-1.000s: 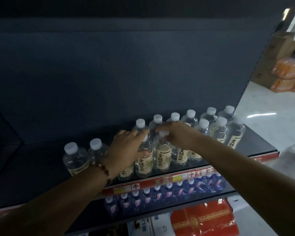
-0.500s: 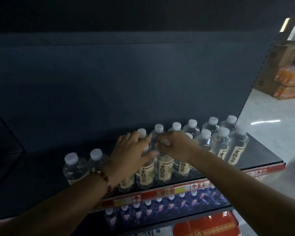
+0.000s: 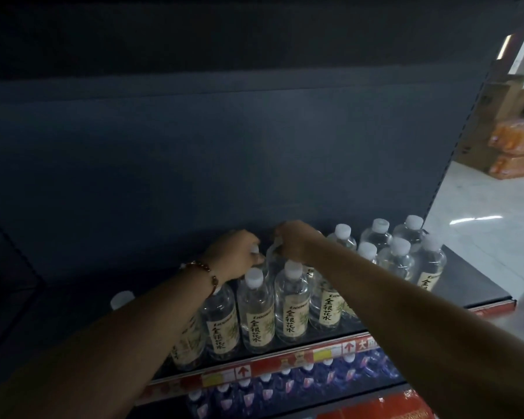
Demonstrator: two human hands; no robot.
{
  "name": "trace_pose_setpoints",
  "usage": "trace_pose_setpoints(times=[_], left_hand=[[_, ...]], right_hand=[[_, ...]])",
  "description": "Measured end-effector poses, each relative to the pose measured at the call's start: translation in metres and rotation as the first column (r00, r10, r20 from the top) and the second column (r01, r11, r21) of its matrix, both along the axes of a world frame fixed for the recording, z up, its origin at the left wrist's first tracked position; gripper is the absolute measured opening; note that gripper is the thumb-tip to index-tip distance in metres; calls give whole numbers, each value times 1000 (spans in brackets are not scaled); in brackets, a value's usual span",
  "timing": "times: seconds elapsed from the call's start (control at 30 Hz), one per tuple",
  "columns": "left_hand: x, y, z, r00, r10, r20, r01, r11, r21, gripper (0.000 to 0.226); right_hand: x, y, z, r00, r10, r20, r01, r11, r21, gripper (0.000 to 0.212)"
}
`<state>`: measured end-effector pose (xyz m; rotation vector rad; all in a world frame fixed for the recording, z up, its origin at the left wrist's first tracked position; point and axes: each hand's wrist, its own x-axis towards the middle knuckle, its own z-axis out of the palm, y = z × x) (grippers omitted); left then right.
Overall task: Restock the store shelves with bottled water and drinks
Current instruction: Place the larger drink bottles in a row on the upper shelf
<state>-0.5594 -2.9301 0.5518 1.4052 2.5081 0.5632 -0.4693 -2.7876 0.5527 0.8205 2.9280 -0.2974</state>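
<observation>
1. Up on the dark shelf [image 3: 478,285], both hands reaching to the back row, close together, nearly touching.
2. Left hand [image 3: 235,255], beaded bracelet [image 3: 206,273] at the wrist, fingers curled over the cap of a rear bottle; grip partly hidden by the knuckles.
3. Right hand [image 3: 294,240] curled around the neck of a rear bottle [image 3: 273,261], just beside the left hand.
4. Clear labelled water bottles [image 3: 291,309] upright in a front row along the shelf's front edge, touching one another; more bottles [image 3: 403,255] clustered toward the right end.
5. Red price strip [image 3: 285,361] along the front lip, directly below the front row.
6. Open shelf floor at the far right past the last bottle, up to the shelf's end; open dark shelf to the left beyond one lone cap [image 3: 122,299] by the left forearm.
7. Tall open space above the bottles against the dark back panel [image 3: 224,146].
8. Blue bottles [image 3: 285,385] packed on the tier beneath; pale floor [image 3: 481,207] beyond the shelf's right edge.
</observation>
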Motion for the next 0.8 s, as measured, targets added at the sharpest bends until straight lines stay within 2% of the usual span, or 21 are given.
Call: trace_pose_setpoints(times=[0.07, 0.2, 0.37, 0.47, 0.53, 0.63, 0.7, 0.8], left_hand=[[-2, -2, 2, 1000, 1, 12, -1, 1000, -15, 34], [-6, -7, 1, 999, -18, 27, 19, 999, -26, 42], [0, -16, 3, 996, -74, 44, 74, 997, 1, 53], [19, -21, 5, 987, -129, -98, 130, 992, 3, 59], [39, -25, 7, 954, -171, -246, 182, 983, 21, 62], [72, -22, 6, 870, -279, -407, 309, 951, 7, 68], [90, -11, 1, 839, -331, -431, 363, 932, -10, 71], [110, 15, -15, 799, -352, -487, 397, 918, -11, 70]], right_hand=[[-1, 2, 3, 998, 52, 27, -53, 999, 10, 32], [-5, 5, 0, 978, 152, 144, -157, 987, 24, 37], [11, -9, 11, 991, 123, 53, -121, 992, -29, 36], [38, -14, 16, 986, 88, -143, -104, 989, -108, 35], [66, -11, 19, 969, 106, -223, -120, 992, -50, 39], [118, -2, 25, 965, 138, -224, -118, 988, 102, 52], [150, 7, 25, 977, 110, -183, -78, 981, 176, 55], [184, 26, 15, 988, 65, -138, -37, 979, 200, 59]])
